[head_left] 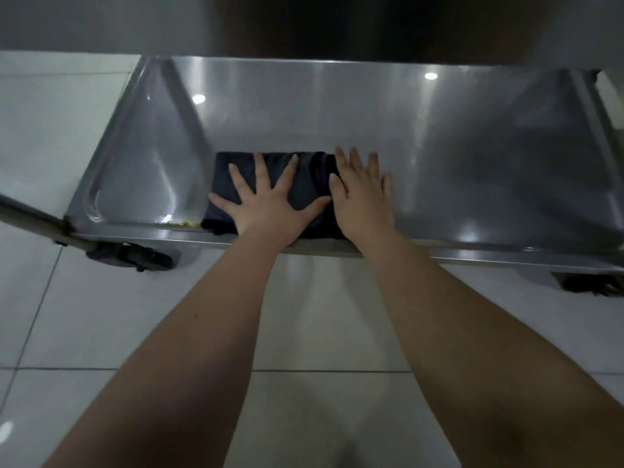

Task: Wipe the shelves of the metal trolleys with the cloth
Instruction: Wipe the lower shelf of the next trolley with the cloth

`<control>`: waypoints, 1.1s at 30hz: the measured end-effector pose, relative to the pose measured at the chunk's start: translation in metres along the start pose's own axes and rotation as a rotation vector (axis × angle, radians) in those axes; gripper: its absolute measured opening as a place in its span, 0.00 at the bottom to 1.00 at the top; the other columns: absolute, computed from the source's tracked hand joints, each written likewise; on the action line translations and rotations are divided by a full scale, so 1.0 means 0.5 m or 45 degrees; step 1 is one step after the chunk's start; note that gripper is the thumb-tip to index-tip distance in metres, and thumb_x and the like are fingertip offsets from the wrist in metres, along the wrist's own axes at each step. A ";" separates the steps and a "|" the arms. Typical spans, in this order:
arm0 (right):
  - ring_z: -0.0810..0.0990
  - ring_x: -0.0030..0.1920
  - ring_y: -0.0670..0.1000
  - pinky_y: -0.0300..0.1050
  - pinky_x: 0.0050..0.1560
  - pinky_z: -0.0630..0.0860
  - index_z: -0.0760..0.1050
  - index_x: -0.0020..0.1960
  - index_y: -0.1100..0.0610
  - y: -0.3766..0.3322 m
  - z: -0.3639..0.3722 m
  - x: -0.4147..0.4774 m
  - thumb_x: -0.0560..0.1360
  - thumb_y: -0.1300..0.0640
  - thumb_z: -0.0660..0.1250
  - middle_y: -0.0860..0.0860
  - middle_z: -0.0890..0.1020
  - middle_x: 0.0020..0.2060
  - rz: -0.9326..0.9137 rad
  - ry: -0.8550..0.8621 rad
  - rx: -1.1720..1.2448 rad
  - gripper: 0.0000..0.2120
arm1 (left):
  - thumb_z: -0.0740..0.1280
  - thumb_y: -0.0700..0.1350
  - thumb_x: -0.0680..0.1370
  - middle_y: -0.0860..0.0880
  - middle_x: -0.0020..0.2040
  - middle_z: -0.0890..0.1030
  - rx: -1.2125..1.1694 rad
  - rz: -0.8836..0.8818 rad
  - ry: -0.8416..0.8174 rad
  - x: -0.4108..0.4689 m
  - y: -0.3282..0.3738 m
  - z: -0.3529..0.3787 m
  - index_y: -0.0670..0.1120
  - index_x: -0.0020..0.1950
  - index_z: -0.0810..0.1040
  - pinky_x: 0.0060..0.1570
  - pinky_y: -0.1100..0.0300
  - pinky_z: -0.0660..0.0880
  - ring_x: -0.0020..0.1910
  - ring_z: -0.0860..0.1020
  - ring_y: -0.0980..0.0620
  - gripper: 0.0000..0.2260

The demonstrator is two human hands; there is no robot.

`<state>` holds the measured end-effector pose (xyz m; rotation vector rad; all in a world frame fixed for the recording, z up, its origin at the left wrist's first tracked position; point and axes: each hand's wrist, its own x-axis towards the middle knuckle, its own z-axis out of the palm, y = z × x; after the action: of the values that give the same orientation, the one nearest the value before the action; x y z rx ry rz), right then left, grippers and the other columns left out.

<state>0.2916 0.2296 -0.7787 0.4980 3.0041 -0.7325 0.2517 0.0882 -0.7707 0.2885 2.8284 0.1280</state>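
A dark folded cloth lies on the low shelf of a shiny metal trolley, near the shelf's front rim. My left hand presses flat on the cloth with its fingers spread wide. My right hand lies flat beside it, fingers straight, covering the cloth's right end and partly resting on the bare metal. Both forearms reach in from the bottom of the view.
Yellowish crumbs sit along the front rim left of the cloth. A trolley leg and castor stand at the left, another castor at the right. An upper shelf overhangs the back. White floor tiles surround the trolley.
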 end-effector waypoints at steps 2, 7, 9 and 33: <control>0.42 0.80 0.55 0.58 0.77 0.39 0.46 0.80 0.42 0.003 0.015 0.000 0.84 0.41 0.42 0.47 0.50 0.80 0.026 -0.028 -0.090 0.26 | 0.44 0.83 0.65 0.52 0.80 0.35 0.011 0.041 0.003 0.004 -0.025 -0.002 0.71 0.76 0.38 0.66 0.23 0.38 0.77 0.34 0.37 0.42; 0.39 0.79 0.60 0.62 0.76 0.36 0.43 0.79 0.38 -0.007 0.023 -0.004 0.80 0.33 0.40 0.49 0.44 0.80 0.015 -0.123 -0.368 0.29 | 0.45 0.83 0.62 0.56 0.81 0.37 0.002 -0.040 -0.039 0.030 -0.193 -0.043 0.73 0.75 0.40 0.69 0.24 0.42 0.79 0.36 0.40 0.43; 0.38 0.79 0.61 0.63 0.75 0.36 0.41 0.79 0.37 -0.010 0.027 -0.002 0.78 0.30 0.40 0.50 0.42 0.80 0.024 -0.138 -0.450 0.31 | 0.45 0.83 0.61 0.56 0.81 0.36 0.002 -0.097 -0.065 0.039 -0.249 -0.058 0.73 0.75 0.39 0.68 0.24 0.43 0.79 0.36 0.40 0.44; 0.38 0.78 0.64 0.67 0.74 0.38 0.38 0.79 0.38 -0.015 0.037 -0.002 0.79 0.32 0.39 0.51 0.41 0.80 0.056 -0.131 -0.561 0.31 | 0.44 0.82 0.66 0.52 0.79 0.31 0.056 -0.048 -0.085 0.012 -0.165 -0.036 0.70 0.75 0.34 0.65 0.20 0.41 0.76 0.33 0.32 0.42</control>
<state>0.2891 0.2146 -0.7916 0.4837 2.9138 -0.0786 0.2255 0.0080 -0.7649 0.2439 2.7709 0.0476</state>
